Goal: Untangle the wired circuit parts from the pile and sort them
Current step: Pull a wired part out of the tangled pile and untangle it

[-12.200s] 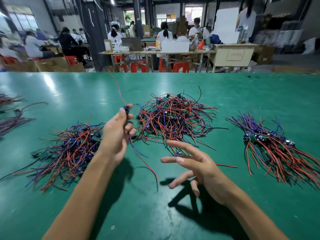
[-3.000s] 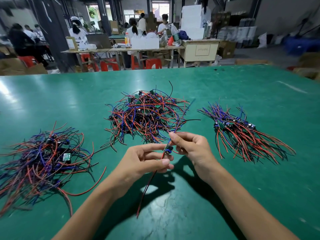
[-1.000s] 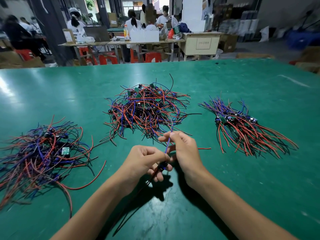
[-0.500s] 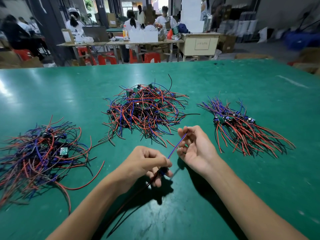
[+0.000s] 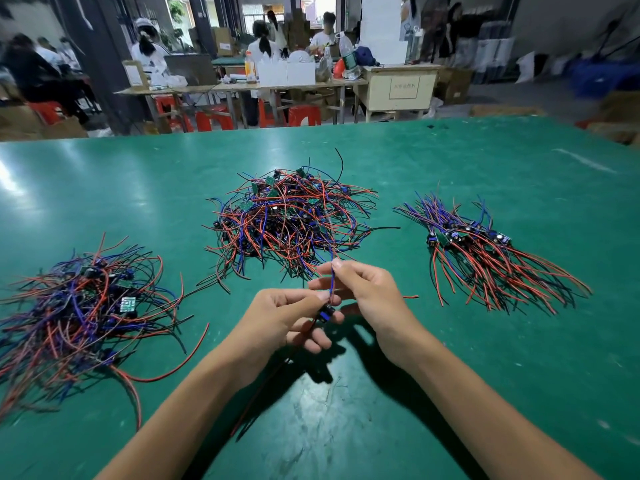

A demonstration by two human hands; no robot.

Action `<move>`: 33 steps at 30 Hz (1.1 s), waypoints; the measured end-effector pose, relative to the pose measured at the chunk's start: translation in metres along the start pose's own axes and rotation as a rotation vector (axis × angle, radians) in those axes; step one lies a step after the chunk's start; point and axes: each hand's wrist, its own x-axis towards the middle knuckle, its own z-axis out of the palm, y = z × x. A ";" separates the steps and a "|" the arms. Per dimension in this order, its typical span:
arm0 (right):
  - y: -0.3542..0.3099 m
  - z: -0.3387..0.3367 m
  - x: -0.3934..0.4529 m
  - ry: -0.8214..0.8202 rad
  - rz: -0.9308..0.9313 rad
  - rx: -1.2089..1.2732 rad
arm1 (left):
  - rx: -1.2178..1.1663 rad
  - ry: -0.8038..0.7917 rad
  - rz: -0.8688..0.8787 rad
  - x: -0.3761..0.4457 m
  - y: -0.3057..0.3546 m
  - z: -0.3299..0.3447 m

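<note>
A tangled pile of red, blue and black wired circuit parts (image 5: 292, 221) lies mid-table. In front of it, my left hand (image 5: 277, 320) pinches one small dark wired circuit part (image 5: 326, 312), whose red and black leads hang down toward me. My right hand (image 5: 367, 294) pinches that part's blue wire (image 5: 331, 284) and holds it upright. At the right lies a combed-out sorted bundle (image 5: 485, 258) with its boards lined up. A second loose pile (image 5: 79, 306) sits at the left.
The green table (image 5: 519, 358) stretches wide around the piles. A single red wire end (image 5: 410, 296) lies just right of my right hand. Beyond the far edge are work tables, red stools and seated people.
My right hand has come back in toward the left hand, and the blue wire now stands upright instead of slanting right. The left hand keeps its hold on the part.
</note>
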 end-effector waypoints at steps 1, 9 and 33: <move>-0.001 0.000 0.001 0.019 0.002 0.020 | -0.024 -0.003 -0.002 0.001 0.000 0.000; 0.001 0.004 0.000 0.003 -0.025 0.056 | -0.147 0.005 0.043 0.002 -0.003 0.000; -0.041 -0.134 0.112 0.534 -0.089 -1.874 | 0.341 0.304 0.291 0.009 -0.012 0.000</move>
